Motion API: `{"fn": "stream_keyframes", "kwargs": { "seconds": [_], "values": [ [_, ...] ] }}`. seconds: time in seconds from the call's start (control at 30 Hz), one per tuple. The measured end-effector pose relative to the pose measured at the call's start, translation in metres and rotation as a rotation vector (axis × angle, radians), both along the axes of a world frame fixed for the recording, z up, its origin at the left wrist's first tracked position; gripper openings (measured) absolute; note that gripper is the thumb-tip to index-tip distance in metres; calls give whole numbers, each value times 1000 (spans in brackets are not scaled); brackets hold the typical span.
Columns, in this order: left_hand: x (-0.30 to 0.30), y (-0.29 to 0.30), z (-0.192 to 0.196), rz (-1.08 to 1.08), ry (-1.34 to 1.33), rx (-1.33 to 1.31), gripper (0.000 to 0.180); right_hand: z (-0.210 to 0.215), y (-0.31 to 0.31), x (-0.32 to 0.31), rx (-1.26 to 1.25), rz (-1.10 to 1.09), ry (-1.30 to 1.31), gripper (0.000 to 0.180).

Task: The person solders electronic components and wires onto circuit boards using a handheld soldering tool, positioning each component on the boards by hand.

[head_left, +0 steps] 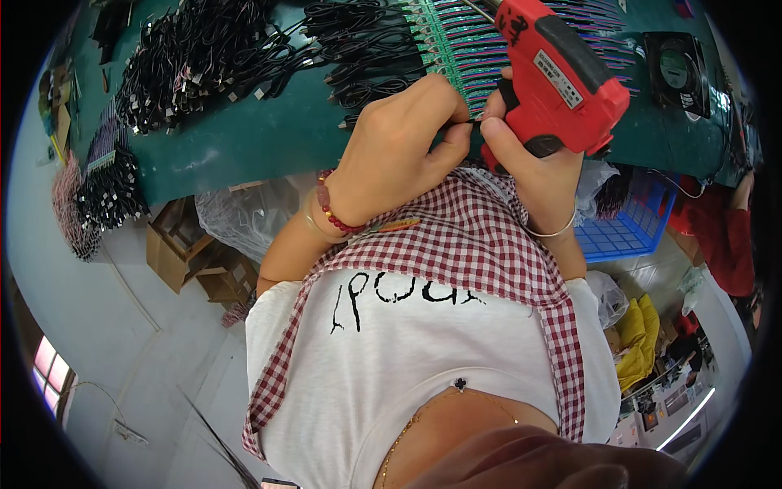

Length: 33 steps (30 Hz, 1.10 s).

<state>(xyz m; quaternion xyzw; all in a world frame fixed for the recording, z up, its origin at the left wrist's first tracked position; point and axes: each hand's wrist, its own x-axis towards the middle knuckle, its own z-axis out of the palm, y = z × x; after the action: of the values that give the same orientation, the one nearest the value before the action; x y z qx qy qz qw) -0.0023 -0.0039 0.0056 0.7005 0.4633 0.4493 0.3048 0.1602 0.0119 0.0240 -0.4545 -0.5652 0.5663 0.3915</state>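
Here, left hand (399, 147) pinching black cable (461, 122), right hand (529, 167) gripping red glue gun (558, 77)

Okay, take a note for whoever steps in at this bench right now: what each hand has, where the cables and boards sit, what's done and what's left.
Left hand: pinching a thin black cable end at the near edge of the green table.
Right hand: gripping the red glue gun, which points up the table.
Row of green circuit boards lies in front of the hands; black cables fan out left of it, with more bundles farther left.
Done or left: cannot tell how many boards are finished.
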Motion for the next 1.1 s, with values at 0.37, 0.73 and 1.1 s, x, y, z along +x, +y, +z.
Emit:
{"fn": "stream_keyframes", "kwargs": {
  "seconds": [0.37, 0.73, 1.1],
  "values": [
    [5, -3, 1, 65, 84, 1, 15, -6, 0, -3, -9, -126, 49, 11],
    [20, -7, -4, 195, -63, -64, 9, -12, -8, 0, -103, -150, 77, 12],
    [28, -12, -18, 270, -166, 18, 12, -15, -12, 1, -60, -150, 75, 11]
  ]
}}
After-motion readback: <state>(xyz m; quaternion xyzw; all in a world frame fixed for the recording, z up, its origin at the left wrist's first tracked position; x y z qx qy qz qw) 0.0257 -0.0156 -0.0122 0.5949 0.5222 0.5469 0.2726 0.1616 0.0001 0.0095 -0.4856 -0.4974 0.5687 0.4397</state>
